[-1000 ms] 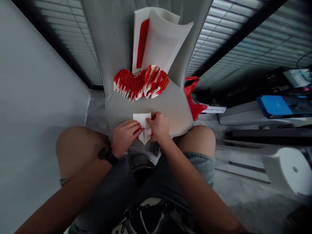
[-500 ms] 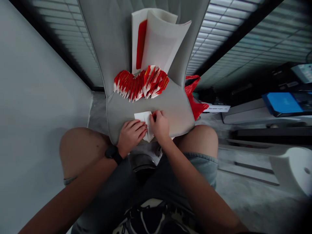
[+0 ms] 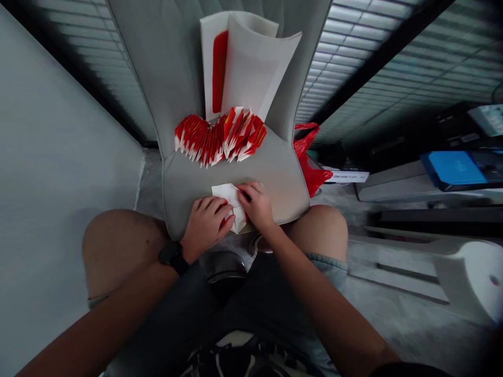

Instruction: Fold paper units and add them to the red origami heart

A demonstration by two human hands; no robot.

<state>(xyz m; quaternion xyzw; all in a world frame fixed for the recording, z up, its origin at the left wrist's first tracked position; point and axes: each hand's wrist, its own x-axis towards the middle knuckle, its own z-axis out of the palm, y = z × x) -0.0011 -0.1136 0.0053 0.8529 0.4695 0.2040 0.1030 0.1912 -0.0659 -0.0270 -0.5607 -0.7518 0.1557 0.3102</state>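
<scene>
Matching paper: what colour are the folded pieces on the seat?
The folded pieces are red with white tips; head view.

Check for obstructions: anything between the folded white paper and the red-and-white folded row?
Nothing visible: only bare grey chair seat separates the folded white paper, held by the left hand and right hand, from the red-and-white folded row.

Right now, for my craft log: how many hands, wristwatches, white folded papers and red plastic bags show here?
hands: 2 (left hand, right hand)
wristwatch: 1
white folded paper: 1
red plastic bag: 1
total: 5
</scene>
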